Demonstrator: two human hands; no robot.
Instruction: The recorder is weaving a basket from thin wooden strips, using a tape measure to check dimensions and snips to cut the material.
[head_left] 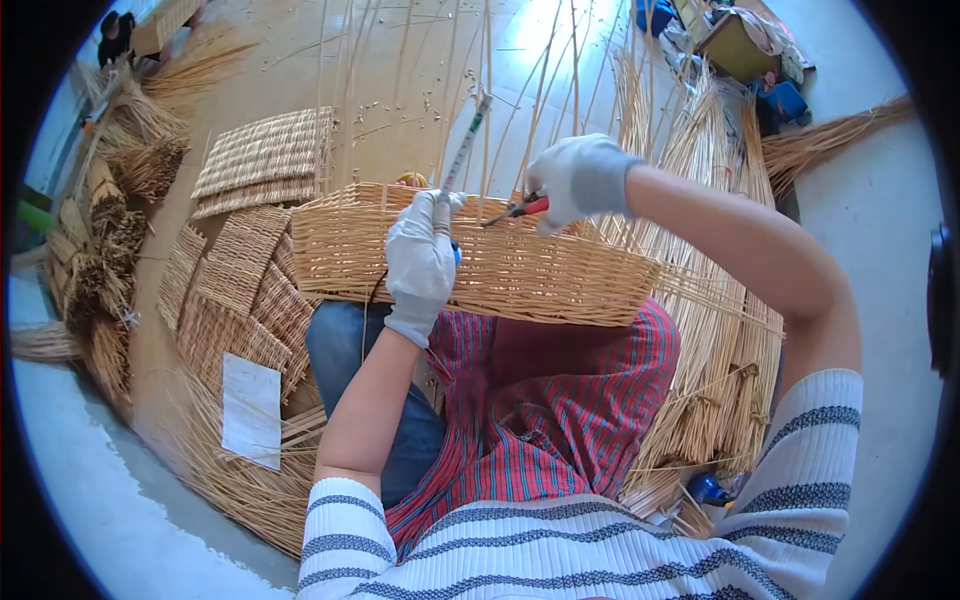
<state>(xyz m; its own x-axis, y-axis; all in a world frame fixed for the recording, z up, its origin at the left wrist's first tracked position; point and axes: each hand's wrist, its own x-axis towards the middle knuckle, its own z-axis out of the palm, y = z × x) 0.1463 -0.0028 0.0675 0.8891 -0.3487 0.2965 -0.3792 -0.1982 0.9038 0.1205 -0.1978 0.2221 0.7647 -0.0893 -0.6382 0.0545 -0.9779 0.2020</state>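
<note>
Two gloved hands work over one wicker basket [545, 275], laid across the person's lap with a long wall facing the body. Left hand [419, 255]: fingers closed on a pale measuring strip [461, 152] that sticks up at the basket's upper edge; whether they also grip the weave, cannot tell. Small blue thing [457, 253] just beside the palm, mostly hidden. Right hand [588, 178]: fingers wrapped round red-handled cutters [533, 207], blades pointing left. Blade gap too small to read.

Risks, as judged. Blade tips lie near the left fingers; a slip of the right wrist could nick that glove. Thin canes [542, 88] run up beyond the basket, several side by side; a careless bite could catch the wrong one, or the weave itself. Strip seems held only toward its lower end, so a loosened hold might let it swing or drop. Basket perches on the legs over red striped cloth [590, 400]; a shifted knee could tip it. Loose strands [715, 292] jut from its right end over a straw bundle [715, 400], might snag if the basket turns.
</note>
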